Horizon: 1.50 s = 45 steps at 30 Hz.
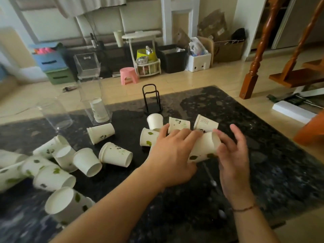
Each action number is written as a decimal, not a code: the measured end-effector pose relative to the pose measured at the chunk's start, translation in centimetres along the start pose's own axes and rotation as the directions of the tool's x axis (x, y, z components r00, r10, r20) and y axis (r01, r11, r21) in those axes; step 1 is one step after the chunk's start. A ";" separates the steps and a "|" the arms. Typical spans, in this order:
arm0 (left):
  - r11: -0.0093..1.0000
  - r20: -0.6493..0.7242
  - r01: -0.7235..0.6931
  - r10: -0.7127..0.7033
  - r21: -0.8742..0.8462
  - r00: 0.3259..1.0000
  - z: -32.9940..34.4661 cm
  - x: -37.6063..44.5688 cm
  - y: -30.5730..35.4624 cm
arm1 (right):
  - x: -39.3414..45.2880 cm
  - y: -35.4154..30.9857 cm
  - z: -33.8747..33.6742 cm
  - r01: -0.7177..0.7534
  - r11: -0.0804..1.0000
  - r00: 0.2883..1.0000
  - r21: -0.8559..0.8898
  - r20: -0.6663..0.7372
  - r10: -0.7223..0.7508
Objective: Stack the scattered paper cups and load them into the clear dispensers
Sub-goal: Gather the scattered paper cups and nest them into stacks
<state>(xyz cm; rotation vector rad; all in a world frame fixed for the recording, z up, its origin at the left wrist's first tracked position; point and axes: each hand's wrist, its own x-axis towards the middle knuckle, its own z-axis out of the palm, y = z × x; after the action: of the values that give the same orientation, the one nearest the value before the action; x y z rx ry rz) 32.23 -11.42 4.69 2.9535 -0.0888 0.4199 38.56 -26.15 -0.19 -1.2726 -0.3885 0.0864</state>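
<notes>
The left hand (172, 151) lies curled over a paper cup (204, 147) on its side and grips it, while the right hand (231, 151), fingers loose, touches the cup's rim at 3 o'clock. The step seems to be gathering a stack; next, another cup must probably be nested straight. Loose cups (114, 154) lie around 9 o'clock, and the clear dispenser (95, 100), partly filled, stands at 10 o'clock on the dark table (271, 163)
</notes>
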 end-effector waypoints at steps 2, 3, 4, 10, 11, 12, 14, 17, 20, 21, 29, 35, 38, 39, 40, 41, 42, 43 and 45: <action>0.986 -0.123 0.108 -0.123 -0.124 0.985 -2.6 -3.3 -0.8 | -0.9 -0.2 2.7 0.024 1.000 0.991 -0.001 0.133 -0.024; 0.967 -0.180 0.165 -0.201 -0.196 0.963 -4.1 -5.3 -1.4 | -1.5 -0.4 4.5 0.033 0.999 0.976 -0.031 0.216 -0.025; 0.941 -0.228 0.217 -0.278 -0.261 0.933 -5.4 -7.5 -2.2 | -2.3 -0.5 6.3 0.030 0.997 0.952 -0.066 0.307 -0.009; 0.788 -0.364 0.404 -0.586 -0.464 0.724 -8.8 -20.4 -7.2 | -8.3 -1.6 17.3 0.127 0.959 0.707 -0.252 0.701 0.091; 0.766 -0.348 0.429 -0.615 -0.479 0.708 -8.8 -21.8 -7.7 | -9.2 -1.4 18.5 0.144 0.957 0.686 -0.251 0.722 0.086; 0.750 -0.334 0.450 -0.634 -0.484 0.698 -8.7 -23.0 -8.3 | -9.9 -1.2 19.6 0.161 0.955 0.674 -0.251 0.735 0.079; 0.734 -0.302 0.479 -0.652 -0.481 0.695 -8.1 -24.8 -9.2 | -11.0 -0.5 21.0 0.228 0.926 0.659 -0.302 0.748 0.082; 0.702 -0.230 0.525 -0.679 -0.481 0.697 -6.5 -26.3 -10.2 | -11.8 0.7 21.7 0.330 0.846 0.658 -0.418 0.745 0.111; 0.656 -0.132 0.575 -0.707 -0.490 0.695 -4.0 -26.9 -11.0 | -12.3 2.8 21.6 0.511 0.661 0.653 -0.550 0.748 0.118; 0.639 -0.074 0.600 -0.712 -0.482 0.699 -3.2 -27.0 -11.1 | -12.5 3.5 21.5 0.535 0.600 0.654 -0.595 0.741 0.151; 0.563 0.150 0.686 -0.712 -0.460 0.686 -2.8 -28.7 -11.8 | -12.9 4.4 20.3 0.516 0.634 0.703 -0.576 0.708 0.070; 0.463 -0.205 0.733 -0.884 -0.499 0.419 -8.1 -34.3 -16.3 | -18.1 3.3 25.6 0.852 0.517 0.386 -0.085 0.769 -0.509; 0.322 -0.271 0.805 -0.940 -0.499 0.207 -10.7 -38.7 -20.1 | -21.3 4.4 30.7 0.628 0.759 0.409 -0.172 0.903 -0.134; 0.246 -0.270 0.831 -0.955 -0.500 0.120 -11.5 -40.3 -21.4 | -22.4 5.2 32.5 0.544 0.794 0.432 -0.271 0.902 0.012; 0.171 -0.259 0.844 -0.965 -0.509 0.039 -12.1 -41.7 -22.7 | -23.2 6.3 34.0 0.498 0.789 0.436 -0.360 0.890 0.131; 0.107 -0.242 0.846 -0.970 -0.523 -0.027 -12.4 -42.9 -23.9 | -24.0 7.4 35.6 0.481 0.765 0.437 -0.427 0.874 0.214; 0.061 -0.218 0.842 -0.974 -0.536 -0.068 -12.3 -43.8 -25.0 | -24.5 8.2 37.1 0.462 0.734 0.431 -0.497 0.849 0.304; 0.029 -0.187 0.834 -0.978 -0.551 -0.090 -12.1 -44.4 -25.8 | -25.1 8.7 38.6 0.446 0.714 0.431 -0.540 0.828 0.358; -0.023 -0.108 0.799 -0.988 -0.601 -0.110 -11.2 -45.1 -27.0 | -26.0 9.6 41.5 0.439 0.699 0.428 -0.564 0.816 0.389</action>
<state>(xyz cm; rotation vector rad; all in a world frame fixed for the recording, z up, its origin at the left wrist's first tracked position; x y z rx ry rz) -11.89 18.65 -1.38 1.5819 1.7336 0.7816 2.04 7.45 -5.46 -1.9530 -1.5681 0.7088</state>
